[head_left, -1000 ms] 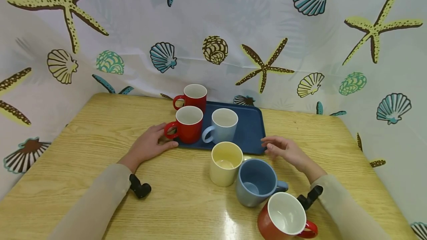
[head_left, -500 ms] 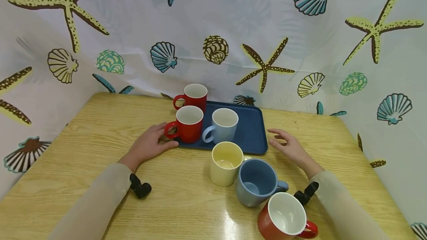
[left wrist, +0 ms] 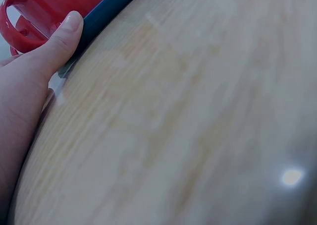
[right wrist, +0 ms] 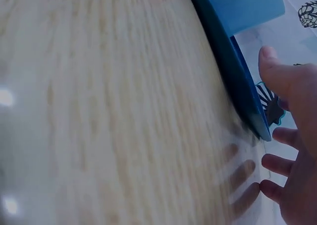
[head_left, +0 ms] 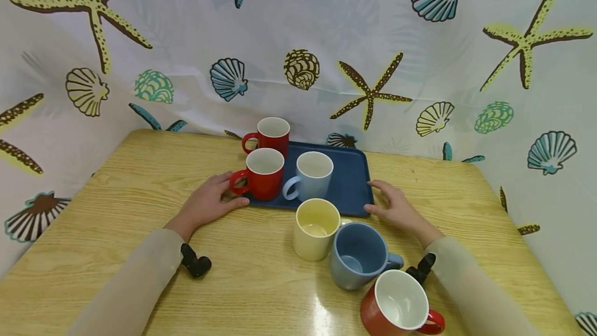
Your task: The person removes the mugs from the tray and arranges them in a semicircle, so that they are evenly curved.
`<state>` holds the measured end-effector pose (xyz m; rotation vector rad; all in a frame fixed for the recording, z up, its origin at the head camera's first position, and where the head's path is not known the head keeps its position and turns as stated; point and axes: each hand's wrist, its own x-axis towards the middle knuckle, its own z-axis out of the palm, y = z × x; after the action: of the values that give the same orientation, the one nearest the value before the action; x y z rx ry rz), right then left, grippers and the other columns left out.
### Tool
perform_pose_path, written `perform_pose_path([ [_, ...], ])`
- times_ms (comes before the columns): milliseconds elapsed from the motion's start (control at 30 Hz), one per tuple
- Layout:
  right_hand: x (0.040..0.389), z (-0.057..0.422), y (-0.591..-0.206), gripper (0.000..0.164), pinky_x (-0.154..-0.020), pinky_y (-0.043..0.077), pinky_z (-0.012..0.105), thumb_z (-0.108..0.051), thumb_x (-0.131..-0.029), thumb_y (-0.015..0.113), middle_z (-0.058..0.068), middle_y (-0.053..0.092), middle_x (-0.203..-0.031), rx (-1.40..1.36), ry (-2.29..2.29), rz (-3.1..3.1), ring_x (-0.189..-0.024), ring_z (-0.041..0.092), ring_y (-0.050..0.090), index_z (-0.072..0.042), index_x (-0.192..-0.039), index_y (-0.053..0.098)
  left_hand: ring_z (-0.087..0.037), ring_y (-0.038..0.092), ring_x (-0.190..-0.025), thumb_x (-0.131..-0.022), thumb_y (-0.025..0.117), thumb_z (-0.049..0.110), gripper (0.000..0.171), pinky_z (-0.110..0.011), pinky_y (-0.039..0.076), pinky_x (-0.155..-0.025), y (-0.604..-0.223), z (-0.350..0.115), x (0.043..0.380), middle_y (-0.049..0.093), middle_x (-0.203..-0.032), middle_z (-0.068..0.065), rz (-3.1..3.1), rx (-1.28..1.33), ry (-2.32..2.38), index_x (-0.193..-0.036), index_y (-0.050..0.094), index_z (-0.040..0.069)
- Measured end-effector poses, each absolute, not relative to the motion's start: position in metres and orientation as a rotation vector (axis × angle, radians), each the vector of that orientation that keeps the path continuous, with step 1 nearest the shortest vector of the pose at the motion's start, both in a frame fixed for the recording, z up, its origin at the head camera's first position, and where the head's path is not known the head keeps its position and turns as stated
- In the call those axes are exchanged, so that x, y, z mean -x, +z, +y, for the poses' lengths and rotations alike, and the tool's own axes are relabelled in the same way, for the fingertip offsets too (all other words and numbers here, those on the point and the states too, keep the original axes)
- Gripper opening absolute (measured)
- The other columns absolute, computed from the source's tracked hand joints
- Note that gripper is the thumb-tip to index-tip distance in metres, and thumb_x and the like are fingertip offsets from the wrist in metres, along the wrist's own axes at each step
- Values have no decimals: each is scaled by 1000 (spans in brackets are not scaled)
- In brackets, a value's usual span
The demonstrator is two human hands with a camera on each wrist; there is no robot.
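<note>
A dark blue tray (head_left: 351, 180) lies near the back of the table. Two red mugs, a front one (head_left: 265, 180) and a rear one (head_left: 273, 136), and a light blue mug (head_left: 313, 178) stand on it. My left hand (head_left: 207, 202) holds the tray's left front corner, thumb (left wrist: 69, 29) against the rim, beside the front red mug's handle; its other fingers are partly hidden. At the tray's right edge my right hand (head_left: 396, 209) is spread, thumb and fingers apart. In the right wrist view those fingers (right wrist: 277, 164) look relaxed, close to the tray's corner.
In front of the tray stand a yellow mug (head_left: 315, 232), a darker blue mug (head_left: 358, 255) and another red mug (head_left: 395, 302), in a slanting row toward the right front. Behind the table (head_left: 242, 274) hangs a cloth (head_left: 280, 30) printed with shells and starfish.
My right hand first drew back from the tray's right edge and spread its fingers, then came back left to the edge. The left hand, tray and mugs have stayed in place.
</note>
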<state>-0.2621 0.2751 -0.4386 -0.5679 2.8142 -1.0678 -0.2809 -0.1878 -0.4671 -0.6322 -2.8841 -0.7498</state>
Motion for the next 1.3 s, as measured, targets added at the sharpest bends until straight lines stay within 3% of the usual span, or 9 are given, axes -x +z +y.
perform_pose_path([
  [233, 258, 273, -441, 70, -103, 19, 60, -42, -84, 66, 14, 31, -147, 557, -924, 2884, -131, 38, 25, -12, -141, 39, -36, 36, -127, -78, 56, 68, 80, -57, 32, -99, -468, -188, 282, 42, -140, -14, -2880, 637, -750, -131, 53, 8],
  [500, 261, 274, -446, 61, -99, 21, 57, -42, -84, 65, 15, 38, -143, 567, -870, 2935, -125, 37, 32, -11, -134, 48, -36, 36, -127, -78, 56, 67, 79, -57, 33, -99, -468, -187, 283, 42, -140, -13, -2880, 641, -752, -132, 53, 10],
  [1300, 260, 271, -446, 58, -98, 17, 60, -50, -86, 60, 8, 24, -152, 568, -714, 2933, -126, 35, 29, -13, -130, 55, -35, 37, -126, -79, 56, 67, 78, -56, 34, -98, -468, -188, 280, 43, -139, -12, -2865, 643, -749, -131, 53, 10],
])
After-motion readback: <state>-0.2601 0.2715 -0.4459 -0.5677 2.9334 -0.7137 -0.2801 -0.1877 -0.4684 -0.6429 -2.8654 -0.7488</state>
